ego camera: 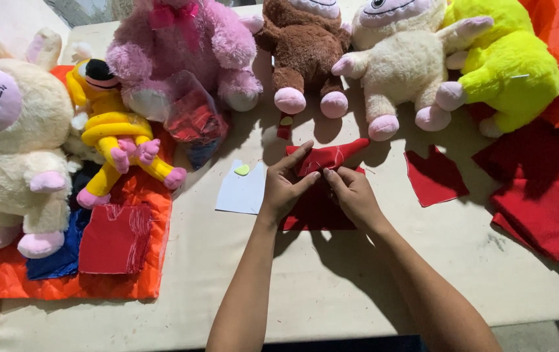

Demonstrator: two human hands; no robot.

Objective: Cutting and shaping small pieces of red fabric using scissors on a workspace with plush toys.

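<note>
A red fabric piece (322, 212) lies flat on the beige table (331, 280) in the middle. Over its far edge sits a smaller folded red fabric strip (335, 155), pointing up to the right. My left hand (286, 186) pinches the near left end of that strip, thumb and forefinger spread around it. My right hand (352, 192) presses its fingertips on the strip from the right, resting on the flat red piece. The two hands almost touch.
Plush toys line the far edge: pink (181, 45), brown (305, 45), cream (397, 58), neon yellow (507, 65). A cream plush (18, 143) and a yellow one (119, 140) lie left on orange quilted cloth (64, 280). White paper (240, 192), red patch (434, 176), red cloth pile (546, 202).
</note>
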